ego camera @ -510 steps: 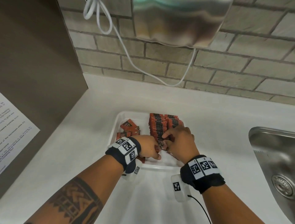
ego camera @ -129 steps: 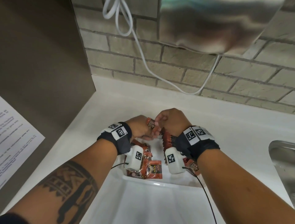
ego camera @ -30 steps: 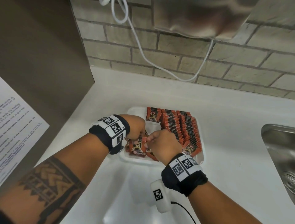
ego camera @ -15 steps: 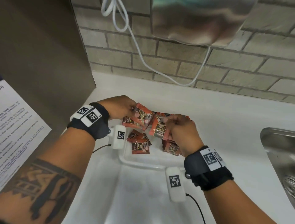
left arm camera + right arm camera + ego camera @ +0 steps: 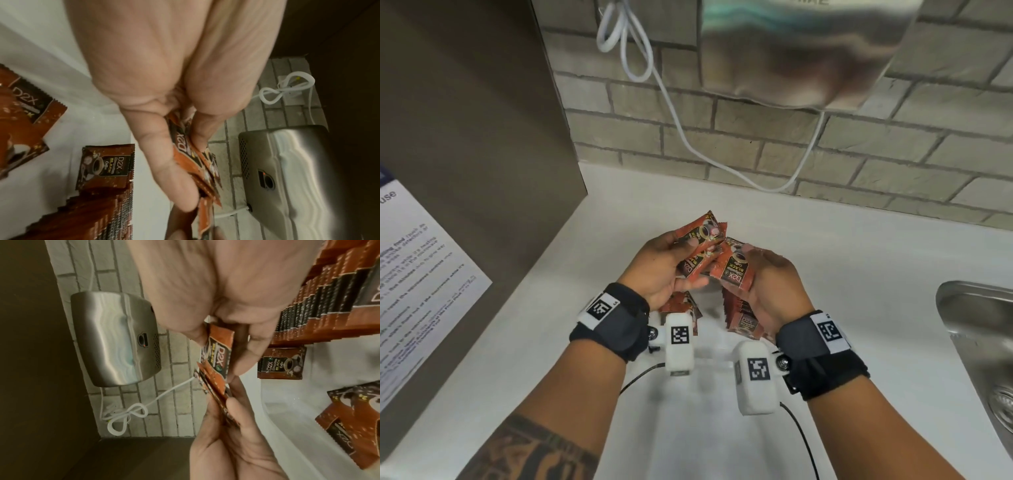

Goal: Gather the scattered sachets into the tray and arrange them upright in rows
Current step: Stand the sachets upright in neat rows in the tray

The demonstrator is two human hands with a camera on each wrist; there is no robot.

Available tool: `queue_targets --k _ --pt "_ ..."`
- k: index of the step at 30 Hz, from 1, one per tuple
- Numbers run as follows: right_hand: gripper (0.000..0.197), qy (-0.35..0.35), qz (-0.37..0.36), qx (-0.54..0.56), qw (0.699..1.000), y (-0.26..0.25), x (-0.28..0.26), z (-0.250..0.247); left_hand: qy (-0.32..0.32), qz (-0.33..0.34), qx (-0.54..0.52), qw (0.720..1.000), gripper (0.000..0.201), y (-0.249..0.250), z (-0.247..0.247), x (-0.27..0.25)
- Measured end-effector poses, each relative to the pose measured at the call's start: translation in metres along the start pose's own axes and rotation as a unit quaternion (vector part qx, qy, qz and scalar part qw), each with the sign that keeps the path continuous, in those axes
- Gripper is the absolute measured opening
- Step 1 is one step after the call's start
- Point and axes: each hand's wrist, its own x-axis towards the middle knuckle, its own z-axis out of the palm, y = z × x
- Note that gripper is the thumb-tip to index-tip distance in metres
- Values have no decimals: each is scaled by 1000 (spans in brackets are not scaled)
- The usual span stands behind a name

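Above the white tray [image 5: 714,354], where upright coffee sachet rows [image 5: 739,310] stand, your left hand [image 5: 664,267] grips a fanned sachet bundle [image 5: 700,245]; beside it, your right hand [image 5: 770,287] pinches another sachet [image 5: 732,270].

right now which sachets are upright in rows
The sachets at the tray's right; those at its left lie flat, and both hands grip others.

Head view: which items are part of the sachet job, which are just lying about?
Job:
- sachets in left hand
- sachet in right hand
- upright rows
- loose sachets
- tray

Lying about:
- sink
- dryer
- cable
- notice
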Motion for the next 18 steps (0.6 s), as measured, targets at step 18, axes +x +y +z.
queue_targets --k 18 --pt "53 -25 -51 -202 978 -8 2 -24 41 83 10 996 37 -10 -6 -2"
